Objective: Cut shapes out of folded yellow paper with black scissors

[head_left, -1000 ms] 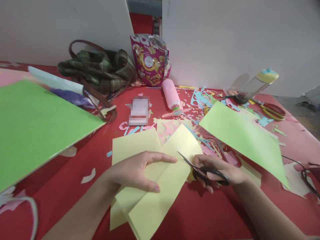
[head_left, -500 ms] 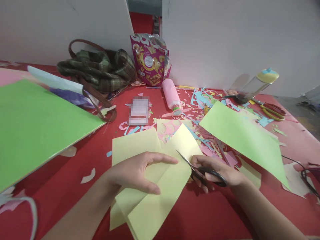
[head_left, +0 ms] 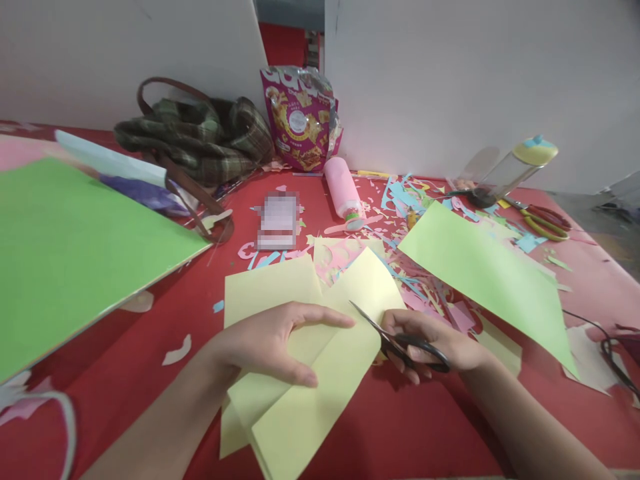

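My left hand (head_left: 280,343) lies on the folded yellow paper (head_left: 320,393), thumb and forefinger spread apart, its other fingers hidden beneath or behind it. Black-handled scissors (head_left: 410,348) are in my right hand (head_left: 435,340), fingers through and around the handles. The scissor blades point up and left over the yellow paper, just right of my left fingertip, and look nearly closed. Another yellow sheet (head_left: 265,283) lies behind my left hand, partly under the folded one.
Green sheets (head_left: 85,260) lie at the left, another green sheet (head_left: 490,280) at the right. Behind are paper scraps (head_left: 400,193), a pink bottle (head_left: 343,190), a snack bag (head_left: 300,123), a plaid bag (head_left: 200,140), a clear bottle (head_left: 515,170) and red-and-yellow-handled scissors (head_left: 547,223).
The folded yellow paper and my left hand have shifted slightly left. The scissors in my right hand have also moved a little to the left.
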The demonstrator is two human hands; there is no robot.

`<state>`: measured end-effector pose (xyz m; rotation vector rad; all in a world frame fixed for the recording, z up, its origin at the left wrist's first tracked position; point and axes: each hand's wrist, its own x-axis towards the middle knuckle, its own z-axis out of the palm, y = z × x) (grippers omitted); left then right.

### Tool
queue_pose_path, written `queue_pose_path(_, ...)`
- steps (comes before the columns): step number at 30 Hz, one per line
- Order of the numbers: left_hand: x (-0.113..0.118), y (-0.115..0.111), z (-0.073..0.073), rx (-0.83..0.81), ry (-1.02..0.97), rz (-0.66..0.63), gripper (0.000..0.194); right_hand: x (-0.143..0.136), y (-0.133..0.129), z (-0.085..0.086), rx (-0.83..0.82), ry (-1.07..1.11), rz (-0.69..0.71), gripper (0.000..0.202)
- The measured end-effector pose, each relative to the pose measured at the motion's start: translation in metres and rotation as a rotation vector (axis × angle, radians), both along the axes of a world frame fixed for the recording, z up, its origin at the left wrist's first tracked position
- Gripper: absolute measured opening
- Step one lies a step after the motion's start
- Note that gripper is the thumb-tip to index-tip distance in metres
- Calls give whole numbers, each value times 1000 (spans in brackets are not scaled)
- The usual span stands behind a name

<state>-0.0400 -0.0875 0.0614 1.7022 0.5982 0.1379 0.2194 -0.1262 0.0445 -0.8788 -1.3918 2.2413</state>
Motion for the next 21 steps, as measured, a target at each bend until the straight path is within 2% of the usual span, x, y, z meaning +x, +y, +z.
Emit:
queue_pose_path(12, 0, 1, 0, -26, -11, 0, 63, -2, 2, 2, -13, 14, -5, 32)
queue_pose_path(21, 0, 2, 1, 2, -5, -64, 64, 0, 3, 1, -25, 12, 50, 34)
